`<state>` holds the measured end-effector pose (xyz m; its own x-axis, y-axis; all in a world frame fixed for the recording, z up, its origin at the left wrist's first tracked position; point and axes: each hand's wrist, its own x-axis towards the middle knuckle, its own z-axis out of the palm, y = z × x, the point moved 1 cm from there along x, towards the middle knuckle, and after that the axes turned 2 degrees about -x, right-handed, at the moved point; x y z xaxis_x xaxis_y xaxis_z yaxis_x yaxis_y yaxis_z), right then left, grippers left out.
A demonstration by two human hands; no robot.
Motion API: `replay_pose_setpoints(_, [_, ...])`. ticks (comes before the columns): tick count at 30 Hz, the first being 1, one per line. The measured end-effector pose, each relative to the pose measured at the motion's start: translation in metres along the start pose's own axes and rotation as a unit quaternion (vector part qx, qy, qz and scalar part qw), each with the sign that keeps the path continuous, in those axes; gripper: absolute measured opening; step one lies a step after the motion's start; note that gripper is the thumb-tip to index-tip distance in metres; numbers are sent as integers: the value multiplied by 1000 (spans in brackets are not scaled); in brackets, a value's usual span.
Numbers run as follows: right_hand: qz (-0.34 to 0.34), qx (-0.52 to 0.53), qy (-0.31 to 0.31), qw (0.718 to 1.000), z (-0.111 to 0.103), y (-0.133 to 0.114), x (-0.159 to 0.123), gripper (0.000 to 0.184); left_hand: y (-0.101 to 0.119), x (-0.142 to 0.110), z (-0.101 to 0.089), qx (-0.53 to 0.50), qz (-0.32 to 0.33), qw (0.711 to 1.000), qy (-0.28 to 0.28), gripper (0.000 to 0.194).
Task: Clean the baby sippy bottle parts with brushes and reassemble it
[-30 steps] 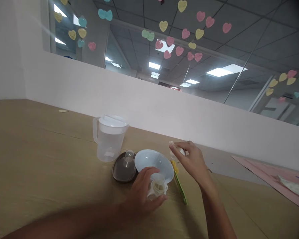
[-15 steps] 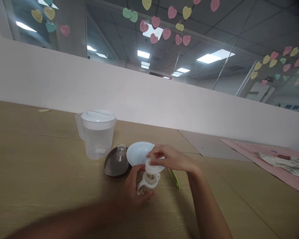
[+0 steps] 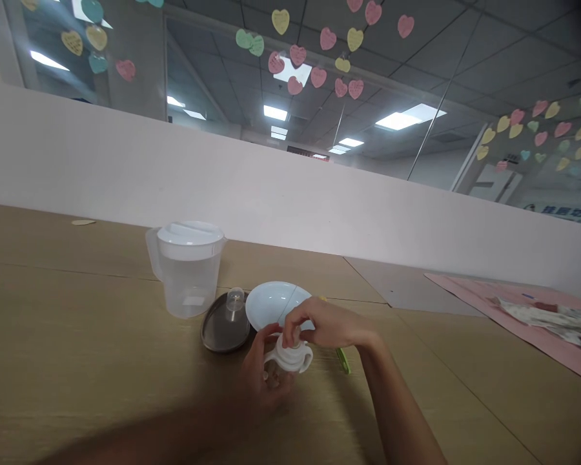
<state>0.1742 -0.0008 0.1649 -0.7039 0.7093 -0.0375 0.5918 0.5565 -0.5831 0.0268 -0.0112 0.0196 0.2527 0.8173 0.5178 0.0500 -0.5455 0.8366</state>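
My left hand [image 3: 260,373] curls around the handled bottle [image 3: 273,376], which has the bowl [image 3: 271,299] at its twelve o'clock. My right hand [image 3: 322,325] pinches narrowly the white top [image 3: 290,352], already set on the bottle's mouth; whether it is tight, I cannot tell. Covering seems left undone: the clear cap [image 3: 235,302] stands on the tray [image 3: 223,334] at ten o'clock.

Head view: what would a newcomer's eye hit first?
Low centre, the left hand holds a white-topped bottle, with the right hand on its top. A big lidded jug stands left of them, beside a dark tray. Above the white wall, heart-shaped notes in pink, yellow and green.
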Motion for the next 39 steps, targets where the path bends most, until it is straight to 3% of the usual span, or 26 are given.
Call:
replay_pose_setpoints(9, [36, -23, 35, 998, 2, -11, -2, 34, 3, 1, 0, 5, 17, 1000, -5, 61])
replay_pose_setpoints(15, [158, -108, 70, 979, 5, -14, -1, 24, 8, 1, -2, 11, 30, 999, -22, 65])
replay_pose_setpoints(20, [153, -188, 78, 967, 11, -26, 5, 23, 17, 0, -3, 11, 48, 999, -23, 66])
replay_pose_setpoints(24, [167, -198, 73, 963, 13, -30, 4, 24, 19, -3, -1, 16, 34, 999, -23, 62])
replay_pose_setpoints(28, [180, -187, 105, 960, 11, -29, -1, 20, 20, -3, -4, 37, 74, 996, -35, 62])
replay_pose_setpoints(31, [193, -134, 98, 967, 9, -26, -2, 17, 19, 14, -18, 48, 114, 992, 8, 58])
replay_pose_setpoints(34, [205, -101, 77, 971, 9, -24, 0, 15, 12, 49, -46, 90, 76, 986, 122, 42])
replay_pose_setpoints(35, [205, -100, 72, 971, 9, -24, 1, 14, 7, 62, -57, 130, 57, 981, 135, 37])
replay_pose_setpoints(37, [203, -103, 63, 972, 10, -23, 3, 13, -8, 85, -76, 238, 49, 966, 86, 31])
replay_pose_setpoints(39, [204, -98, 59, 972, 11, -22, 4, 13, -27, 97, -90, 360, 32, 933, 10, 31])
